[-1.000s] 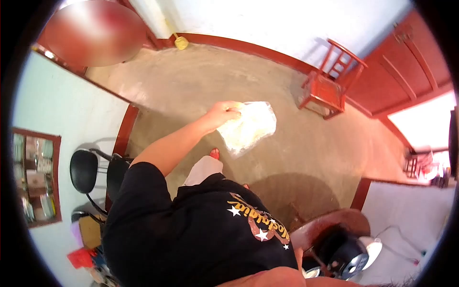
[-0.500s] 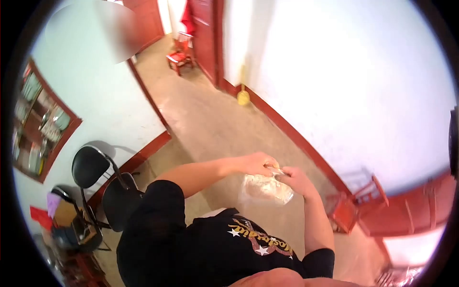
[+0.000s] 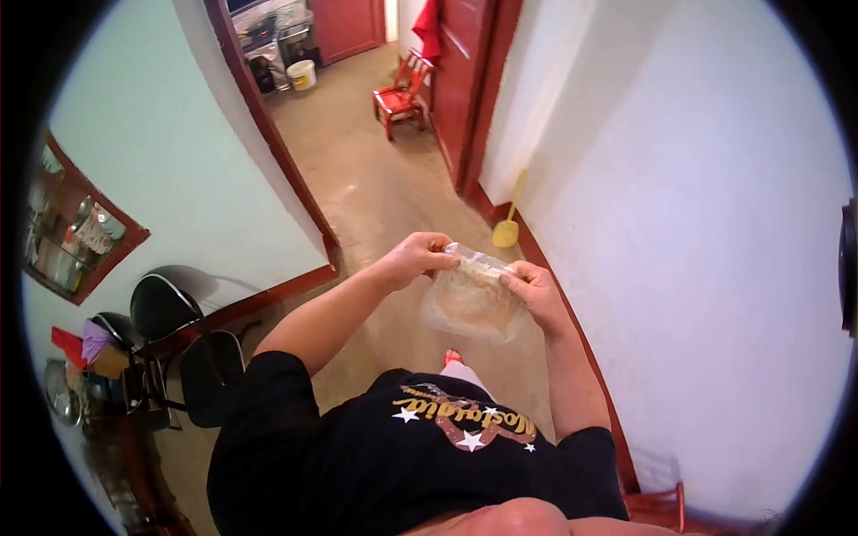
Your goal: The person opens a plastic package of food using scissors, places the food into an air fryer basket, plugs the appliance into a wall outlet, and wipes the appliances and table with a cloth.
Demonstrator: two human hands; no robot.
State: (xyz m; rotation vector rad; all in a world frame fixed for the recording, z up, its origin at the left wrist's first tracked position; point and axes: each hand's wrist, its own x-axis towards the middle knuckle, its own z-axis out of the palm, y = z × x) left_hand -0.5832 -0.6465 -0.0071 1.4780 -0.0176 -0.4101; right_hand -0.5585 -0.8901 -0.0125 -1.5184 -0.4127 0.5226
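A clear plastic bag (image 3: 471, 308) with pale, light-brown contents hangs in front of my body, over the floor. What exactly is inside cannot be made out. My left hand (image 3: 422, 261) pinches the bag's upper left corner between thumb and fingers. At the upper right side, my right hand (image 3: 534, 293) grips the bag with the thumb on top. Between the two hands the bag's top edge is stretched out, and its body droops below them.
Ahead is a doorway with a red chair (image 3: 399, 98) and a white bucket (image 3: 301, 75) beyond. A yellow long-handled tool (image 3: 507, 230) leans on the right wall. Black chairs (image 3: 213, 366) stand at left, under a wall cabinet (image 3: 85, 223).
My hands have moved apart, spreading the bag's top edge that was bunched between them. The view has shifted towards the doorway, with the yellow tool now nearer my hands.
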